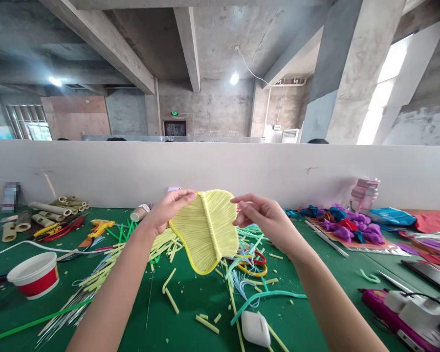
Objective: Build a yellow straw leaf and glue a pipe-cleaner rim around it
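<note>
A yellow leaf-shaped piece (190, 230), with fine ridges fanning out from a thick wrapped centre rib and a smooth bright rim, is held upright above the table. My left hand (170, 208) pinches its upper left edge between thumb and fingers. At the upper right edge is my right hand (258, 215), its fingers curled and thumb close to the index finger. Whether those fingertips grip the rim or something small is unclear. Beneath the piece lie pale yellow strips (106, 274) and a tangle of light blue threads (240, 283).
A paper cup (34, 276), a yellow glue gun (100, 229), pliers (51, 232) and bamboo tubes (51, 209) lie left. A white earbud case (255, 328) sits in front. Right are purple bundles (363, 227) and a power strip (396, 313). A white partition (220, 166) stands behind.
</note>
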Tool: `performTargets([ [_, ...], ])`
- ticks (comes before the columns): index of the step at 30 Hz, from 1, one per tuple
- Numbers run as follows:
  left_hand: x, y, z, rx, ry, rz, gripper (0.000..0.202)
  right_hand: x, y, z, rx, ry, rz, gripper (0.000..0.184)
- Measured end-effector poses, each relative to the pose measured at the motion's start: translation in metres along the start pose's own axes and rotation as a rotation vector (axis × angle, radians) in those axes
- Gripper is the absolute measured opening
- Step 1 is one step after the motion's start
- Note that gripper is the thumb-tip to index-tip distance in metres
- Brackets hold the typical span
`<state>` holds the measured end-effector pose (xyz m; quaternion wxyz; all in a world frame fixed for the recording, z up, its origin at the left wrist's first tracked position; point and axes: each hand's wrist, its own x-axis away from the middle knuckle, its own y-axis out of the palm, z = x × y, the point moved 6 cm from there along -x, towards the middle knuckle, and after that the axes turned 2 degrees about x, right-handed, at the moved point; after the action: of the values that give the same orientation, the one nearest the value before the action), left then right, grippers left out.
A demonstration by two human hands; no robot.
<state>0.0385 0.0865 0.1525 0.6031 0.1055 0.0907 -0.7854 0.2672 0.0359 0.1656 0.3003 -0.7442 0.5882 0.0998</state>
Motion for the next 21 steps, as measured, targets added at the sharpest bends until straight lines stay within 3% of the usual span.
performTargets([
  [3,-0.006,-0.006,-0.003,-0.053,0.045,0.075,0.034,-0.006,-0.014,0.009,0.227,-0.018,0.205,0.046],
  [7,-0.009,-0.008,-0.004,-0.028,0.095,0.136,0.033,-0.015,-0.017,0.037,0.332,0.027,0.322,0.048],
  [9,-0.01,-0.009,-0.005,0.011,0.113,0.167,0.034,-0.019,-0.011,0.056,0.269,0.095,0.304,0.048],
  [14,-0.011,-0.021,0.0,0.169,0.249,0.372,0.033,-0.022,0.015,0.09,-0.013,0.267,0.015,0.051],
  [17,-0.009,-0.028,0.004,0.225,0.302,0.458,0.031,-0.025,0.007,0.091,-0.023,0.246,0.068,0.048],
  [21,-0.006,-0.029,0.008,0.215,0.258,0.411,0.031,-0.026,-0.005,0.088,0.01,0.217,0.15,0.046],
])
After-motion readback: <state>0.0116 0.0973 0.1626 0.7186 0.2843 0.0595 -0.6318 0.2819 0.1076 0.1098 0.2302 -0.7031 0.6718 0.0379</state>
